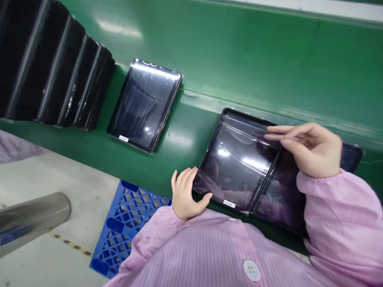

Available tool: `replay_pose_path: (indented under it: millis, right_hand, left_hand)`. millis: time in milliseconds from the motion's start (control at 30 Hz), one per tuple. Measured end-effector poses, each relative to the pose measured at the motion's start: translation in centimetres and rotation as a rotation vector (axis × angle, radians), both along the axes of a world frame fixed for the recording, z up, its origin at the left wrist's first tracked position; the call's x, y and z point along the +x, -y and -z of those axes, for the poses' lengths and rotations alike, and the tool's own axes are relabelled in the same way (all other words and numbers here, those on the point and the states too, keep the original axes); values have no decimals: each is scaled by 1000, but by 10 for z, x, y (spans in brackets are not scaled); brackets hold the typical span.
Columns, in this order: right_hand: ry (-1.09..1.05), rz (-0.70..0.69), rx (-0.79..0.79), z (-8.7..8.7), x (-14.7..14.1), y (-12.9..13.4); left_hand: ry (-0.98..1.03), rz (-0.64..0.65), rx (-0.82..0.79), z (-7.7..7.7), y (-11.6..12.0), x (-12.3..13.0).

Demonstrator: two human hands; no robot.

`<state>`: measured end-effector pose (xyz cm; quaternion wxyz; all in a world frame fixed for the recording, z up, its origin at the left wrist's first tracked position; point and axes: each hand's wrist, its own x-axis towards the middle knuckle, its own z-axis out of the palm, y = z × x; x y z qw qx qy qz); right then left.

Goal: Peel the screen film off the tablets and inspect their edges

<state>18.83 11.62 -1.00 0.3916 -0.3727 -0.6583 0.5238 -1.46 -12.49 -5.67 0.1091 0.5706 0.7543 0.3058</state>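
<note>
A black glossy panel (236, 159) with a small white label lies on the green bench in front of me, with clear film over its surface. My left hand (188, 193) rests at its lower left corner, fingers apart, thumb on the near edge. Over its upper right part is my right hand (308, 147), thumb and fingers drawn toward each other; whether film is between them is too fine to tell. A second dark panel (281, 195) lies against the first one's right side, partly under my right forearm. Farther left sits another black panel (146, 103) with a white label.
Several black panels or trays (60, 67) stand stacked at the upper left. The green bench (239, 59) stretches across the view. Below it on the floor are a blue plastic pallet (115, 225), a metal cylinder (36, 215) and yellow-black tape. Purple fabric (18, 147) shows at the left edge.
</note>
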Motion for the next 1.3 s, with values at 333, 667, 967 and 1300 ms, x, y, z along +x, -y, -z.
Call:
replay_pose_path:
  millis: [333,667,967,1300]
  right_hand:
    - [-44,55,-99,-2,1,-10]
    - [174,90,206,-7,-4,-8]
    - [23,123,36,-4,0,-17]
    - [-95,139,13,1,-3,-18]
  left_hand:
    - [24,-35,-13,-1,-1,-1]
    - [187,307,-112,-1,-6,-35]
    - [464,565,-193,-10,-8,-71]
    - [465,515,-240,-14,-9,-69]
